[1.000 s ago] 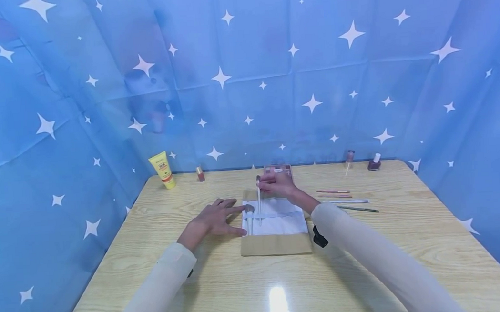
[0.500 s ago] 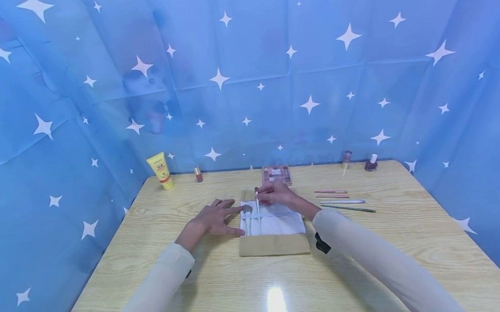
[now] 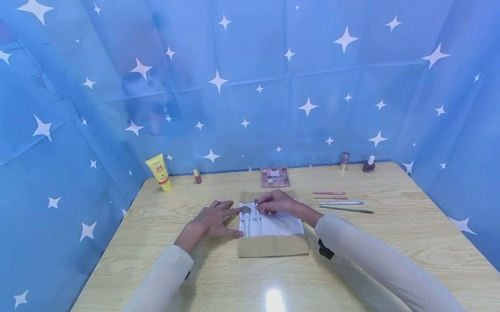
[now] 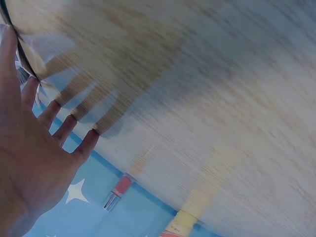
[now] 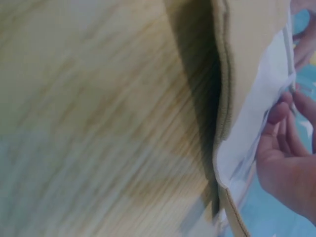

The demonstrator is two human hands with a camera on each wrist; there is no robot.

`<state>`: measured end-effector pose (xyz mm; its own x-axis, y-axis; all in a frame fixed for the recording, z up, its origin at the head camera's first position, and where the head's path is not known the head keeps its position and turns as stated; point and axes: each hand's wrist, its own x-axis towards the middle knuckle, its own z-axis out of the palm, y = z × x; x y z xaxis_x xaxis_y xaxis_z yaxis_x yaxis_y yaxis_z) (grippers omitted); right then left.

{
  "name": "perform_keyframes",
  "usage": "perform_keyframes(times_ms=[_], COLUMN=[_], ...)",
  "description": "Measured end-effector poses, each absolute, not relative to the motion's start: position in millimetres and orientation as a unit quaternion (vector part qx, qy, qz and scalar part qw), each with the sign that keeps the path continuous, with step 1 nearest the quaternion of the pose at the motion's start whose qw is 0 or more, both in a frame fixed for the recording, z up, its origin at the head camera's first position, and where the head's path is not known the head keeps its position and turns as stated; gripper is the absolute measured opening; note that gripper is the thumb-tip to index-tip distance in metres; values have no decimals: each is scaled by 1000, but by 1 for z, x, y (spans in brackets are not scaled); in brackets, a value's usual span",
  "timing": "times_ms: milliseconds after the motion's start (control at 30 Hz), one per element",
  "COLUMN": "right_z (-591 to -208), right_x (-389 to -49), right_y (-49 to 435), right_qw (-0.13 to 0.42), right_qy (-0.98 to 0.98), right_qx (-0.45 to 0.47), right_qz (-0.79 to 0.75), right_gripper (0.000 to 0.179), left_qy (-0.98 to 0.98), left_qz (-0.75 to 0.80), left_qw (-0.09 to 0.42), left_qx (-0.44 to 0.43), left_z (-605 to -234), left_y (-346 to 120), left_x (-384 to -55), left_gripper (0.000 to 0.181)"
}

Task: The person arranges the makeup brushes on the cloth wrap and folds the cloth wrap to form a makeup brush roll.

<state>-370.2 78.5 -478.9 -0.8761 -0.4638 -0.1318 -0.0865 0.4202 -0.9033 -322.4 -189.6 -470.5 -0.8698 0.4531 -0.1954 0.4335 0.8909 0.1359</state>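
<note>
A tan brush roll with a white lining lies unrolled in the middle of the table. My right hand pinches a slim white-handled makeup brush near its dark bristles; its handle runs down under the lining's strap. Left of it, a fuller makeup brush lies in the roll, bristles away from me. My left hand rests at the roll's left edge with fingers spread, index fingertip close to the fuller brush. In the right wrist view, fingers of the right hand close over the white lining.
Behind the roll lies an eyeshadow palette. To the right are two pink sticks, a white one and a dark green one. A yellow tube, small red bottle and dark nail polish bottle stand at the back.
My right hand has moved down toward me, sliding the slim brush further into the roll beside the fuller brush. The palette behind shows fully now. My left hand stays put.
</note>
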Motion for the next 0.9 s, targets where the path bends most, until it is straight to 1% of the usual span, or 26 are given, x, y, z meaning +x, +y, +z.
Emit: perform_keyframes(times_ms=[133, 333, 633, 900], right_z=[-482, -484, -478, -474], right_x=[-368, -367, -364, -359], right_y=[81, 82, 87, 92], right_qw=[181, 177, 182, 190], right_qy=[833, 845, 854, 851], right_qx=[-178, -171, -186, -195], right_qz=[-492, -475, -450, -449], right_gripper=[20, 23, 21, 23], left_qy=[966, 965, 966, 964], left_qz=[39, 42, 42, 50], left_qw=[109, 106, 107, 108], left_qx=[233, 235, 230, 237], left_z=[-472, -472, -473, -470], left_y=[-190, -189, -189, -189], left_x=[-323, -323, -323, -321], left_gripper=[89, 89, 90, 88])
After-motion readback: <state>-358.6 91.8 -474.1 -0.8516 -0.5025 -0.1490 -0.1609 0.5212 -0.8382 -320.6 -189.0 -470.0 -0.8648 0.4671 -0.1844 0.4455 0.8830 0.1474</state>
